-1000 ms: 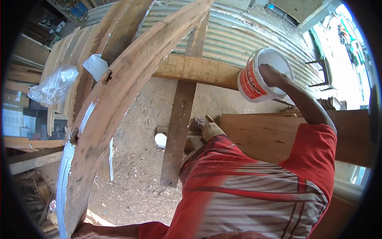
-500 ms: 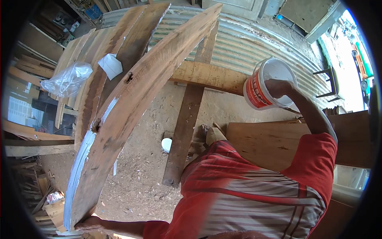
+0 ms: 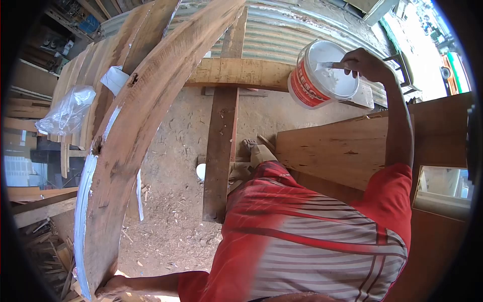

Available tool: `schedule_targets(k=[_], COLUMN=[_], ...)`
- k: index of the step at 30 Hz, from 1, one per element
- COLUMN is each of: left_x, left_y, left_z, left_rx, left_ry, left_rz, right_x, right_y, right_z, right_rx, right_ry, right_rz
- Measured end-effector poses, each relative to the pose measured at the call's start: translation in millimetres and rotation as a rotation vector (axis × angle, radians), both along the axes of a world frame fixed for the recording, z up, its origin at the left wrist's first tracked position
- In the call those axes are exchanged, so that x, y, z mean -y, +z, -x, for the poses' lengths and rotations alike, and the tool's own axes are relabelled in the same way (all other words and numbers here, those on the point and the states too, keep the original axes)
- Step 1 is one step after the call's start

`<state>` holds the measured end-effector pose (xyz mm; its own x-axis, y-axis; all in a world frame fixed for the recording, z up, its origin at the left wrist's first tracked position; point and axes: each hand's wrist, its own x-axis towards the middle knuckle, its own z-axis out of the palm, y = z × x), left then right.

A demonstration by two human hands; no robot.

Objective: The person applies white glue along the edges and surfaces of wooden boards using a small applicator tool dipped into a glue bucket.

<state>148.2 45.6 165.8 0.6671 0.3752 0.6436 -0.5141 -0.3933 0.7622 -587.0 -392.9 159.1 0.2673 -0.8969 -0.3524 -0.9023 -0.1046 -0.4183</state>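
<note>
My right hand (image 3: 363, 65) is closed on the handle of a putty knife (image 3: 329, 65), whose blade is over the open mouth of a white bucket (image 3: 313, 93) with a red label. White paste coats the bucket's inside. The bucket is tilted beside a wooden crosspiece (image 3: 241, 73). At the bottom left, my left hand (image 3: 111, 287) grips the lower end of a long wooden plank (image 3: 126, 151). White paste (image 3: 85, 201) runs along the plank's left edge, and dark holes show in its face.
A clear plastic bag (image 3: 70, 110) and a white paper (image 3: 114, 79) lie on boards at the left. A dark beam (image 3: 220, 151) crosses below the crosspiece. Large wooden panels (image 3: 332, 148) stand at the right. A white lid (image 3: 201, 172) is on the ground.
My right hand has come up out of the bucket, and the putty knife now shows in it. My left hand stays at the plank's lower end. The whole view has shifted.
</note>
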Motion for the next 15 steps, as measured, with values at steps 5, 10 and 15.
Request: schedule_targets(k=[5, 10, 15], left_x=[-9.9, -32.1, -52.8], left_y=[-7.2, -27.9, -37.7], left_z=[8.8, -0.8, -0.4], left_rx=[0.055, 0.067, 0.096], left_ry=[-0.096, -0.190, -0.216], left_rz=[0.080, 0.152, 0.138], right_x=[-44.1, -61.3, -24.4], right_y=[11.3, 14.4, 1.2], right_z=[-1.5, -76.3, -189.6], right_rx=[0.210, 0.536, 0.779], right_ry=[-0.176, -0.238, -0.118], right_rz=[0.164, 0.280, 0.285])
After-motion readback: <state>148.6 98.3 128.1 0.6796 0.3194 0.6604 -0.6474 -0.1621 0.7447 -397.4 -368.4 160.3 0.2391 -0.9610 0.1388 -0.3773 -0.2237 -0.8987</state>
